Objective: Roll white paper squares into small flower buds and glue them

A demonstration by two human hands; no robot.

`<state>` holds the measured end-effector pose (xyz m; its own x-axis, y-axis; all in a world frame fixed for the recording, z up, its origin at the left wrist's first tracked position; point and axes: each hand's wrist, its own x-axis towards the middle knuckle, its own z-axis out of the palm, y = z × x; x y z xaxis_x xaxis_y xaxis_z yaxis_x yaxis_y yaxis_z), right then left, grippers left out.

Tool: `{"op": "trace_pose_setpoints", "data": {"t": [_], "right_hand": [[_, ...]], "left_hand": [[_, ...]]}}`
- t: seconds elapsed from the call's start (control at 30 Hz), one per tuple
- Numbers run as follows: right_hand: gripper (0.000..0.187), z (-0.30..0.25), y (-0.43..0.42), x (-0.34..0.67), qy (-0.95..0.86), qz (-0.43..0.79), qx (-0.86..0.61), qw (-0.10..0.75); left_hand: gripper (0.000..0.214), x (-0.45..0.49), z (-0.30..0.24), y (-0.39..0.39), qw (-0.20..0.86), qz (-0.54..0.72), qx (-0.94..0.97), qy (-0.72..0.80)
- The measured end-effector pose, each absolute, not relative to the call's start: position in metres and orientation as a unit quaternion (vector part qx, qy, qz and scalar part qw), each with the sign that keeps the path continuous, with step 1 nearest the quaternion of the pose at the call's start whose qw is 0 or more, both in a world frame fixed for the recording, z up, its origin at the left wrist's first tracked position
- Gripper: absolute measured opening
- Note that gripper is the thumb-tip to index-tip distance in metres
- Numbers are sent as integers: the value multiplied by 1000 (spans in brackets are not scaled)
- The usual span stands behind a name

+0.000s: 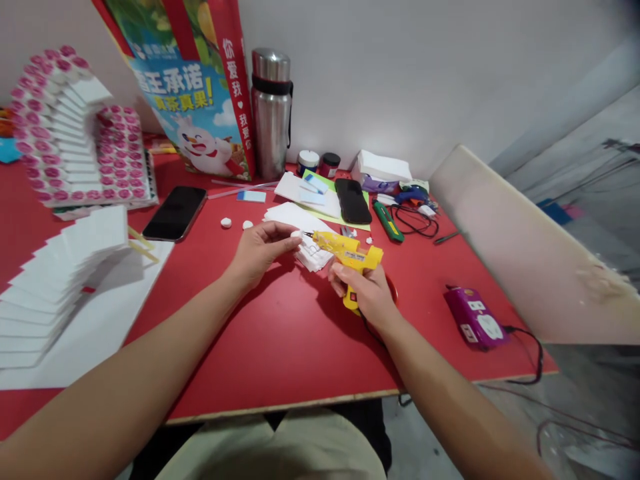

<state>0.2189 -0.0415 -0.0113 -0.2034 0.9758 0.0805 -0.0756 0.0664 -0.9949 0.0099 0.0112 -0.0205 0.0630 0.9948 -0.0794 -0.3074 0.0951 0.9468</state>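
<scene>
Clearly, we work with both hands close together above the red table (280, 360). With our left hand (263, 252) we pinch a small white piece (296, 235) between the thumb and the fingertips. Our right hand (370, 290) is wrapped around the handle of a yellow glue gun (345, 248), and its nozzle points to this piece, very near to it; whether they touch, we cannot tell. Also, we cannot see if the trigger is pressed.

To do this step well, in our judgement, we should hold the piece by its edge only, so that the fingertips stay away from the hot tip. It is better to squeeze softly and give one small drop, because too much glue may run to the skin. Both wrists should be steady, and the nozzle should not push the piece. The white papers (314, 259) lie just behind the hands, so we must be careful that no glue thread falls on them.
</scene>
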Motion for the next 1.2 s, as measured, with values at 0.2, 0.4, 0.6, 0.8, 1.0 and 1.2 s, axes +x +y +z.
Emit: {"op": "trace_pose_setpoints", "data": {"t": [0.2,0.4,0.6,0.8,1.0,1.2], "right_hand": [[27,-8,-41,217,-556,536,-422,476],[28,-7,-43,216,-562,527,-438,464],[28,-7,-43,216,-557,523,-434,477],[30,-7,-43,217,-566,520,-435,469],[31,-3,-43,214,-558,521,-442,471],[31,-6,-44,215,-547,531,-440,474]], "left_hand": [[43,11,-21,9,605,535,414,420],[43,11,-22,10,605,537,414,417],[40,10,-20,9,604,538,420,412],[38,11,-18,7,596,538,421,422],[37,10,-19,9,599,543,413,419],[36,8,-25,10,601,546,416,409]]}}
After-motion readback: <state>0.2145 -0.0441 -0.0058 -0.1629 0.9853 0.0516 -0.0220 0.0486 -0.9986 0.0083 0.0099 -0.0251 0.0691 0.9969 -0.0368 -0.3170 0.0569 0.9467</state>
